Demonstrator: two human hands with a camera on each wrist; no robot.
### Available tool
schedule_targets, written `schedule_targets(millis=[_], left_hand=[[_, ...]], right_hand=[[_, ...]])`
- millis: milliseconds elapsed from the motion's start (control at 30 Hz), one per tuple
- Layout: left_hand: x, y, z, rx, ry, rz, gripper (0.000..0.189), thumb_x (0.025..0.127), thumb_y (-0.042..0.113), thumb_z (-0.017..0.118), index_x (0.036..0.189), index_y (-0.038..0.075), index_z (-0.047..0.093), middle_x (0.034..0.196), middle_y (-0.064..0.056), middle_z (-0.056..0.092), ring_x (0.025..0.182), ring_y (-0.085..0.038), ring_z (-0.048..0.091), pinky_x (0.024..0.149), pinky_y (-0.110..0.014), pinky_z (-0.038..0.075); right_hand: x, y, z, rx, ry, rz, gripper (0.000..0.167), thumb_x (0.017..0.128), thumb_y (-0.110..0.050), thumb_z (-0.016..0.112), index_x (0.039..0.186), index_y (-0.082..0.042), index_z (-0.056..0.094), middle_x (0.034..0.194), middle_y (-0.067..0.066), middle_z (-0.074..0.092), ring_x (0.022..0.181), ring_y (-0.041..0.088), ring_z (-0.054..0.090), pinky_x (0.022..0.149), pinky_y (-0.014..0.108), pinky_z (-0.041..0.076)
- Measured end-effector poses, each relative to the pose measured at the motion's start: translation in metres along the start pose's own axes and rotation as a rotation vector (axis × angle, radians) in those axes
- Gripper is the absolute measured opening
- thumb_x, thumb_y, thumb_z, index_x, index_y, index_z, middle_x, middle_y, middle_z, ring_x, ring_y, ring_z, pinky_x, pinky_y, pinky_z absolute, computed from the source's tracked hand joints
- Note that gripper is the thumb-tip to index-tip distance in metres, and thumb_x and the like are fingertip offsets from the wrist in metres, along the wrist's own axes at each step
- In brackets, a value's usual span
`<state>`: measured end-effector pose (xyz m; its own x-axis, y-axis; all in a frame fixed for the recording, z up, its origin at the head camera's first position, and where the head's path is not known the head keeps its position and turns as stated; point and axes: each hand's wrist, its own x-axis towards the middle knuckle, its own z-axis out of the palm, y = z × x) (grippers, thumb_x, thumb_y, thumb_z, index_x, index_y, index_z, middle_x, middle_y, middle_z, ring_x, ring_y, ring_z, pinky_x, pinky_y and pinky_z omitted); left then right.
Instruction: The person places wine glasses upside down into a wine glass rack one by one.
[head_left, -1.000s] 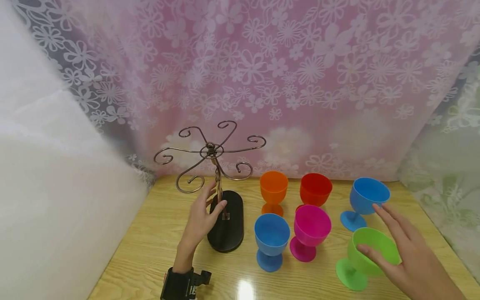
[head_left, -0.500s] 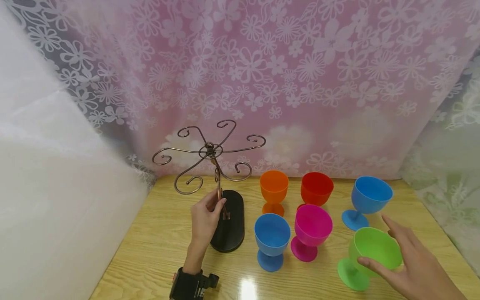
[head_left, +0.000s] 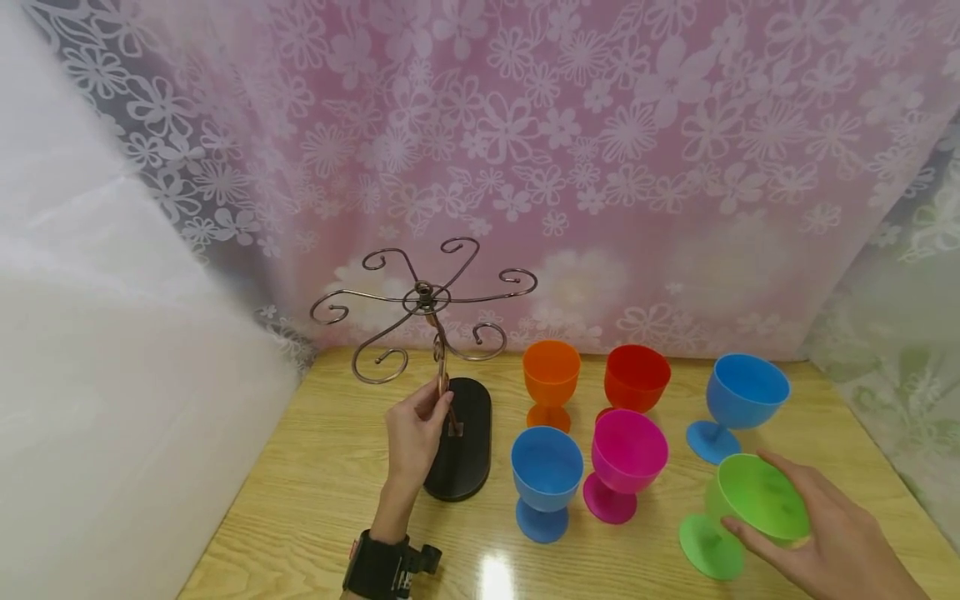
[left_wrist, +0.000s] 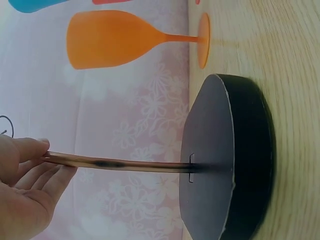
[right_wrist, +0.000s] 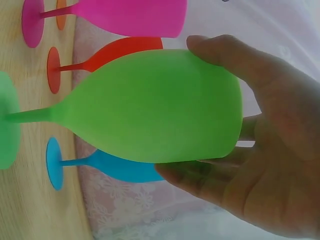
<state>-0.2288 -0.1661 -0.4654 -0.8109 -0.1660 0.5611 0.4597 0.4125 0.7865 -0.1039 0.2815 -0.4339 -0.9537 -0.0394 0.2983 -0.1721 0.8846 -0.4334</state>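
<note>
My left hand [head_left: 415,433] pinches the metal post of a glass rack [head_left: 425,297], thumb on one side and fingers on the other. In the left wrist view the post [left_wrist: 125,165] rises from a black base [left_wrist: 207,140]. My right hand [head_left: 840,517] grips the bowl of a green goblet [head_left: 759,496] near its rim. From the right wrist, the thumb lies on one side of the green goblet [right_wrist: 155,105] and the fingers wrap the other. The goblet's foot appears to rest on the table.
On the wooden table [head_left: 300,500] stand a blue goblet [head_left: 547,471], a pink goblet [head_left: 628,454], an orange goblet [head_left: 551,372], a red goblet [head_left: 637,377] and another blue goblet [head_left: 746,392]. A pink floral curtain [head_left: 510,167] hangs behind.
My left hand has closed its fingers on the rack's post. My right hand has come down from above the green goblet and taken hold of its bowl.
</note>
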Motion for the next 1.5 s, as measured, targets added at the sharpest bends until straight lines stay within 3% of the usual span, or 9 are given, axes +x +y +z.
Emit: schedule_targets(millis=[167, 233, 367, 467, 667, 933, 1100, 1200, 1500], left_hand=[[0.001, -0.003, -0.001, -0.012, -0.005, 0.016, 0.023, 0.094, 0.001, 0.073, 0.116, -0.006, 0.075, 0.103, -0.019, 0.076, 0.086, -0.029, 0.077, 0.071, -0.025, 0.061], [0.003, -0.004, -0.002, -0.017, -0.007, 0.021, 0.024, 0.094, 0.0, 0.073, 0.117, -0.007, 0.074, 0.104, -0.02, 0.076, 0.088, -0.029, 0.076, 0.073, -0.027, 0.062], [0.006, -0.004, -0.003, -0.023, -0.014, 0.009, 0.025, 0.095, 0.001, 0.072, 0.119, -0.005, 0.074, 0.105, -0.019, 0.076, 0.091, -0.029, 0.076, 0.074, -0.03, 0.062], [0.007, -0.004, -0.003, -0.022, -0.016, -0.001, 0.025, 0.094, 0.001, 0.073, 0.119, -0.004, 0.074, 0.105, -0.017, 0.076, 0.091, -0.027, 0.076, 0.074, -0.03, 0.062], [0.009, -0.005, 0.001, -0.057, -0.003, 0.004, 0.024, 0.092, -0.005, 0.073, 0.116, -0.006, 0.075, 0.102, -0.019, 0.076, 0.088, -0.031, 0.076, 0.071, -0.031, 0.062], [0.005, -0.005, 0.004, -0.076, -0.02, -0.018, 0.021, 0.091, -0.006, 0.073, 0.112, -0.005, 0.076, 0.099, -0.019, 0.076, 0.086, -0.033, 0.076, 0.07, -0.029, 0.062], [0.006, -0.003, 0.001, -0.054, -0.08, -0.034, 0.024, 0.094, -0.002, 0.072, 0.118, -0.006, 0.073, 0.104, -0.02, 0.076, 0.089, -0.032, 0.076, 0.073, -0.027, 0.062], [0.008, 0.002, -0.005, 0.011, -0.117, -0.041, 0.026, 0.095, 0.0, 0.072, 0.121, -0.006, 0.072, 0.105, -0.019, 0.076, 0.09, -0.03, 0.076, 0.075, -0.03, 0.062], [0.006, 0.045, -0.038, 0.236, -0.176, -0.052, 0.026, 0.095, 0.004, 0.073, 0.119, -0.005, 0.074, 0.107, -0.017, 0.076, 0.092, -0.028, 0.076, 0.077, -0.038, 0.063]], right_hand=[[0.001, -0.001, -0.01, -0.004, 0.052, -0.002, 0.096, 0.068, -0.039, 0.096, 0.141, 0.002, 0.05, 0.123, 0.031, 0.059, 0.096, 0.052, 0.061, 0.062, 0.057, 0.053], [0.002, -0.003, -0.017, 0.001, 0.121, -0.005, 0.096, 0.065, -0.037, 0.098, 0.14, 0.002, 0.053, 0.122, 0.032, 0.059, 0.095, 0.052, 0.06, 0.063, 0.046, 0.053], [0.005, -0.006, -0.03, 0.078, 0.306, -0.078, 0.101, 0.054, -0.02, 0.101, 0.14, 0.005, 0.054, 0.111, 0.031, 0.062, 0.091, 0.003, 0.061, 0.06, 0.015, 0.045], [0.006, -0.009, -0.037, 0.17, 0.387, -0.136, 0.104, 0.048, -0.002, 0.098, 0.141, 0.006, 0.054, 0.108, 0.01, 0.063, 0.084, -0.023, 0.043, 0.054, 0.004, 0.04], [0.01, -0.012, -0.044, 0.339, 0.418, -0.238, 0.109, 0.047, 0.021, 0.088, 0.148, 0.004, 0.05, 0.127, -0.022, 0.056, 0.098, -0.012, 0.054, 0.063, 0.002, 0.045], [0.02, -0.024, -0.053, 0.529, 0.439, -0.31, 0.098, 0.054, 0.028, 0.079, 0.146, 0.011, 0.046, 0.132, -0.001, 0.06, 0.11, 0.006, 0.059, 0.085, 0.004, 0.046], [0.028, -0.035, -0.059, 0.613, 0.492, -0.352, 0.085, 0.075, 0.002, 0.085, 0.147, 0.014, 0.042, 0.132, 0.003, 0.061, 0.114, 0.012, 0.059, 0.089, 0.008, 0.046], [0.031, -0.043, -0.058, 0.688, 0.512, -0.394, 0.088, 0.079, -0.01, 0.086, 0.147, 0.017, 0.038, 0.133, 0.009, 0.061, 0.116, 0.017, 0.059, 0.091, 0.012, 0.048], [0.046, -0.077, -0.036, 1.323, 0.471, -0.557, 0.091, 0.058, 0.037, 0.073, 0.139, 0.028, 0.033, 0.133, 0.033, 0.053, 0.124, 0.035, 0.056, 0.097, 0.027, 0.055]])
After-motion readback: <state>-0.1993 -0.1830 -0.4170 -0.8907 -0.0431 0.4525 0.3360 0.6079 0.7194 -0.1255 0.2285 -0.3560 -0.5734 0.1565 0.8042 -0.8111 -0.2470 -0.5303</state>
